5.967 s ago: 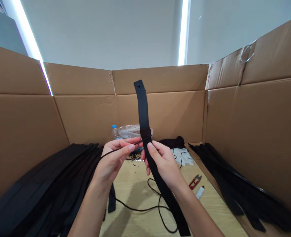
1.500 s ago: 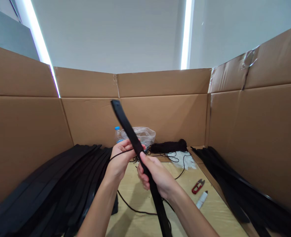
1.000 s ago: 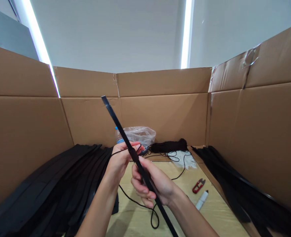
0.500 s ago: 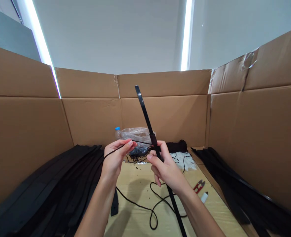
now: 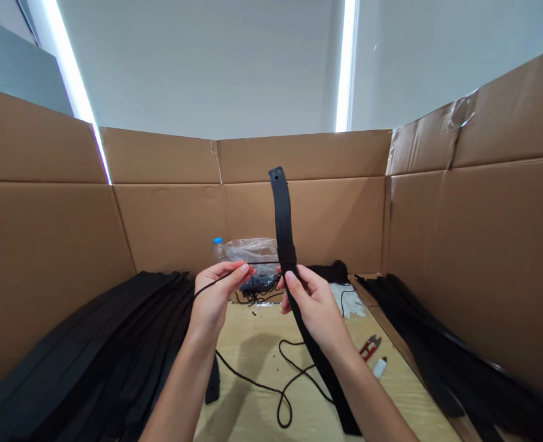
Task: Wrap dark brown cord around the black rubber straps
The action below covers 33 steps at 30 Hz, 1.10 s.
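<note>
Cardboard walls (image 5: pixel 336 215) behind; left hand (image 5: pixel 214 298) pinching taut cord (image 5: pixel 266 263), right hand (image 5: pixel 320 307) clamped on black strap (image 5: pixel 283 212).

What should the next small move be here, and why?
Probably the left hand should pass the cord around the strap, under tension. The cord runs straight from the left fingertips to the strap at the dark band, while the right hand grips the strap just below, which seems to steady it.
</note>
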Motion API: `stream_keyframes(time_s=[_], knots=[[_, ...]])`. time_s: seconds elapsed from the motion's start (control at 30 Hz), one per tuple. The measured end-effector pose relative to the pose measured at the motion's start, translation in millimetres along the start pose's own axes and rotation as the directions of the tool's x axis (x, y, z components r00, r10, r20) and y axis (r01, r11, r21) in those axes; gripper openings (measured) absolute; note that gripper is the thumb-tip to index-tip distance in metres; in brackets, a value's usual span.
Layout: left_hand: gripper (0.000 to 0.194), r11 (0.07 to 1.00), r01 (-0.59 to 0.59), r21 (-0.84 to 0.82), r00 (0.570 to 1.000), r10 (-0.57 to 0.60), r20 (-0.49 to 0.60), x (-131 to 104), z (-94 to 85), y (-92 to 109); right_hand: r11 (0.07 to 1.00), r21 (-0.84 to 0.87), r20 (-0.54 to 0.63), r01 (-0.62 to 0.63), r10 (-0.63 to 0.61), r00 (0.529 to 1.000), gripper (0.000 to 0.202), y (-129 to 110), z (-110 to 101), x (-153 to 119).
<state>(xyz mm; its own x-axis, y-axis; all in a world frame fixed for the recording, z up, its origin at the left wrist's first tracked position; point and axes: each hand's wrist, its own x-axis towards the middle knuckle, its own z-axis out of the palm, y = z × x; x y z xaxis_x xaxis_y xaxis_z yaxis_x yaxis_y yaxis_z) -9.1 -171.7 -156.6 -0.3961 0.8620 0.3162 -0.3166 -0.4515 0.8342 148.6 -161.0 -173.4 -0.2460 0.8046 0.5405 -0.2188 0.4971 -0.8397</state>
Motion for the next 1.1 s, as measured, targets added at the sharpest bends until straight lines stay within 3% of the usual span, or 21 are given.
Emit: stream_keyframes(time_s=[0.2,0.4,0.53,0.7,0.87,0.97,1.1], knots=[[0.032,1.0,-0.001,0.017,0.999,0.0,0.038,-1,1.4,-3,0.994,0.098,-0.066,-0.038,0.045,0.997,0.037,-1,-1,1],[0.03,0.999,-0.007,0.037,0.999,0.006,0.051,0,1.1,-6,0.954,0.274,-0.007,-0.124,0.131,0.991,0.042,-8,5,-4],[0.028,0.998,0.024,0.05,0.996,-0.028,0.088,-1,5.9,-8,0.917,0.338,0.103,-0.213,0.189,0.977,0.054,-5,9,-6],[0.024,0.991,0.079,0.105,0.973,-0.099,0.207,-6,11.5,-12,0.868,0.336,0.316,-0.366,0.262,0.912,0.058,2,15,-8],[0.028,0.991,0.106,0.087,0.981,-0.119,0.155,-10,10.6,-12,0.843,0.267,0.473,-0.467,0.308,0.826,0.058,9,19,-11],[0.03,0.988,0.139,0.064,0.977,-0.147,0.152,-13,10.2,-9,0.902,0.187,0.513,-0.388,0.247,0.822,0.048,8,18,-11],[0.028,0.983,0.183,0.021,0.951,-0.183,0.25,-17,10.0,-7,0.96,0.034,0.548,-0.278,0.215,0.808,0.037,2,16,-11]])
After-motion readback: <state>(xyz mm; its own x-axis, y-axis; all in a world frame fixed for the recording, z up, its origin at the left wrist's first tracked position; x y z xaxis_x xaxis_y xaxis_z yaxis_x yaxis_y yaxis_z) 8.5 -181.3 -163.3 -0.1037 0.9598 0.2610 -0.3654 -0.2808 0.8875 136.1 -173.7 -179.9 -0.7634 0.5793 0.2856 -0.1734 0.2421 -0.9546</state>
